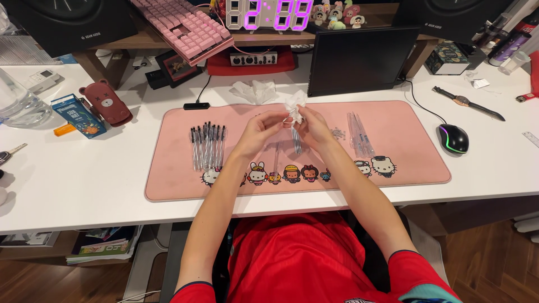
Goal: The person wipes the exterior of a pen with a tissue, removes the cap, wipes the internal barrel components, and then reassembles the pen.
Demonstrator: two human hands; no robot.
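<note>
- Your left hand (259, 130) and right hand (312, 127) meet above the middle of the pink desk mat (404, 168), fingers pinched shut on one small bundle of pens (296, 140) that hangs down between them.
- A crumpled bit of white wrapping (295, 104) sits at the top of that bundle, just above your fingertips — whether both hands grip it or only one, I cannot tell.
- To the left of your left hand, a row of dark-capped pens (208, 146) lies side by side on the mat, well apart from your fingers.
- To the right of your right hand, some clear plastic sleeves (359, 134) lie on the mat.
- Beyond your hands, a white glove (254, 91) lies on the table next to a dark upright screen (359, 59).
- Far off to your right — a black mouse (452, 138) with a lit rim and a wristwatch (466, 102).
</note>
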